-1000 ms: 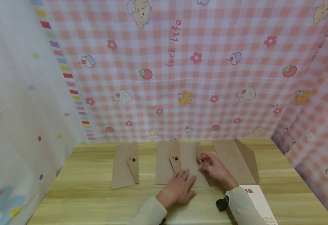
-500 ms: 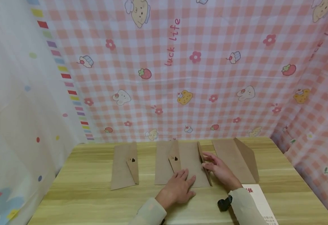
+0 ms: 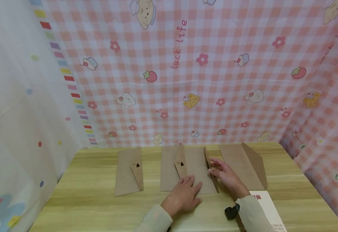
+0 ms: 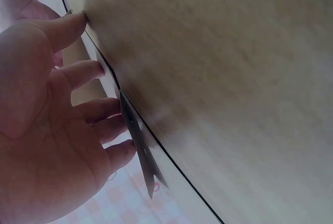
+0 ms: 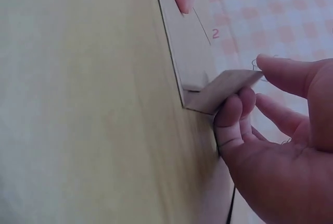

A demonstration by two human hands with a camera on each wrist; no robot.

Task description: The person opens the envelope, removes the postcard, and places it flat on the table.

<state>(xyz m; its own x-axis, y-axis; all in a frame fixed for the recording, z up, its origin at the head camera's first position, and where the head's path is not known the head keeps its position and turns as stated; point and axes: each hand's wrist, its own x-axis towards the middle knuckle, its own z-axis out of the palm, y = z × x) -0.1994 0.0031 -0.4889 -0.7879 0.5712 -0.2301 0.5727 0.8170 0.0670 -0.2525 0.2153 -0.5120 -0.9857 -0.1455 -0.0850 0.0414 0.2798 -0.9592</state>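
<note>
Two brown paper envelopes lie side by side in the head view, the left one (image 3: 167, 170) with its flap folded over and a dark heart print on it. My left hand (image 3: 183, 195) rests spread, palm down, at their near edges. On the right envelope (image 3: 196, 164) the flap (image 3: 210, 167) stands raised along its right side. My right hand (image 3: 228, 175) pinches that flap. In the right wrist view the thumb is at the flap's tip (image 5: 226, 88) and curled fingers are beneath it. The left wrist view shows the left fingers extended over the paper.
Another envelope (image 3: 125, 174) with a folded flap lies at the left. A further one (image 3: 238, 167), flap unfolded, lies to the right. Nearer, a white printed card (image 3: 269, 207) is partly under the right sleeve. A checked cloth (image 3: 169, 80) hangs behind the table (image 3: 84, 193).
The right envelope's flap has swung up from lying folded over, and its print no longer shows. My right hand has shifted slightly right with it. The left hand has stayed in place.
</note>
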